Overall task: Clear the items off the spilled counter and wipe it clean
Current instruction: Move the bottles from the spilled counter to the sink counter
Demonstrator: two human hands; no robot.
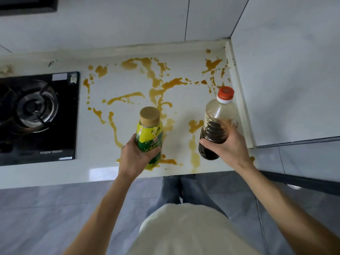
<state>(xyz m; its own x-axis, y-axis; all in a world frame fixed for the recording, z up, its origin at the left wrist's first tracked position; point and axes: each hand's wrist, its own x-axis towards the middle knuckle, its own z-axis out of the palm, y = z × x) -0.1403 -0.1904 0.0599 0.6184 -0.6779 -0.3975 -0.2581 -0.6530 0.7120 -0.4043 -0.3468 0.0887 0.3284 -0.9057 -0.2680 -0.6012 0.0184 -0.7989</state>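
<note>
Table (184,111) surface, white and glossy, carries an orange-brown spill (156,89) that runs in streaks and drops from the back wall to the front edge. Taking the stove (36,116) as landmark: the spill begins just beside the stove's right edge and spreads well away from it toward the corner where two pale tiled walls meet. Grey floor tiles lie below the front edge, on the near side of the stove.

Both bottles are clear of the stove, off to its right, and held up over the wet patch, most likely so the surface is bare for wiping. The dark bottle (217,126), with a red and white cap and brown liquid filling its lower part, sits farthest from the stove; the right hand (226,146) is wrapped round its lower body, thumb across the front. The yellow bottle (150,138), with a tan cap and a green label, is nearer the stove; the left hand (136,153) is curled round its lower half. Both lean slightly, caps pointing toward the back wall, which suits carrying them off. No cloth is in sight, so wiping seems not yet begun.
</note>
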